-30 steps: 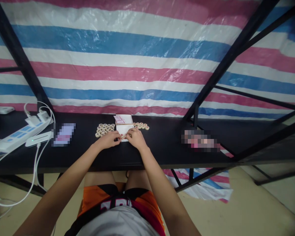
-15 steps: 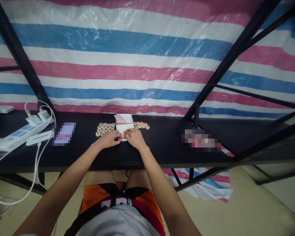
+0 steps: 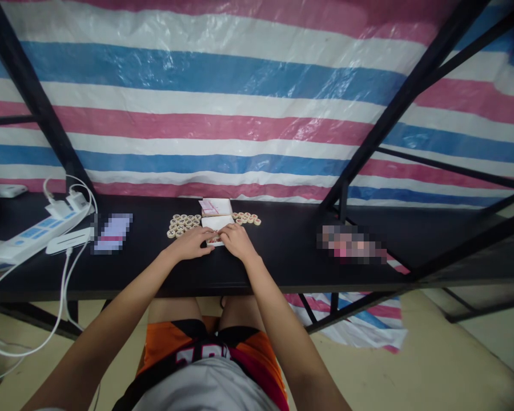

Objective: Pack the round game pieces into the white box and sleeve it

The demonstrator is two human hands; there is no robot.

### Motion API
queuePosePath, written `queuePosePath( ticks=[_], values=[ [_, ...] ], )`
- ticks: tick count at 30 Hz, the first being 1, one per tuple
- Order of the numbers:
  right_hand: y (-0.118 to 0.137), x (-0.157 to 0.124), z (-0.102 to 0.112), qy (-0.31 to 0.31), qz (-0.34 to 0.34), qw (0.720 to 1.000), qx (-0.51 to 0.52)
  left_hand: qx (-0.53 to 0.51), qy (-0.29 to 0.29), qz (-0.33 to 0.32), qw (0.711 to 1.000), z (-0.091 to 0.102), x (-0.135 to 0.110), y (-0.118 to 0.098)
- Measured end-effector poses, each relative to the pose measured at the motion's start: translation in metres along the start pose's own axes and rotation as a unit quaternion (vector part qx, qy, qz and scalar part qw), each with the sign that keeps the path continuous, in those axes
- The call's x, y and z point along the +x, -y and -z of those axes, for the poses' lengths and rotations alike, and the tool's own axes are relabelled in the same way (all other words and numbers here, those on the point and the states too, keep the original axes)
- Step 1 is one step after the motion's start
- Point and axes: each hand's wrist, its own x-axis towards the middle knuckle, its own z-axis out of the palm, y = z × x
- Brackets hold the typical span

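An opened white cardboard box [image 3: 216, 221] lies on the black table in front of me, with several round xiangqi pieces [image 3: 215, 240] at its near end. My left hand [image 3: 192, 242] is at the box's left side, thumb and fingers apart, fingertips over the near end. From the right, my right hand [image 3: 236, 240] reaches in with bent fingers close together; whatever they hold, if anything, is hidden. Left of the box sit rows of dark-marked xiangqi pieces [image 3: 182, 221]. On its right, red-marked xiangqi pieces [image 3: 248, 218] stand in short rows.
A pinkish paper [image 3: 209, 206] rests on the box's lid. At left are a white power strip [image 3: 40, 231] with cables and a blurred phone-like object [image 3: 112, 233]. Another blurred item [image 3: 350, 244] lies at right. Black metal posts [image 3: 368, 137] frame the table before a striped tarp.
My left fingers have lifted and spread from the thumb, uncovering more pieces at the box's near end. My right hand has shifted only slightly.
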Motion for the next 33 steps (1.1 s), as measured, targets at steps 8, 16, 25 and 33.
queuePosePath(
  ticks=[8,16,25,33],
  values=[
    [-0.011,0.000,-0.006,-0.029,-0.005,0.999,0.020,0.003,0.006,-0.009,1.000,-0.001,0.001,-0.002],
    [-0.019,0.001,-0.010,-0.037,0.014,0.997,0.061,0.029,0.007,-0.005,1.000,-0.003,0.001,-0.005],
    [-0.038,0.001,-0.007,-0.180,-0.135,0.959,0.174,0.023,0.016,-0.010,1.000,-0.005,0.001,-0.003],
    [-0.043,0.001,-0.011,-0.146,-0.146,0.972,0.109,0.036,-0.016,0.000,0.999,-0.001,-0.001,-0.007]
  ],
)
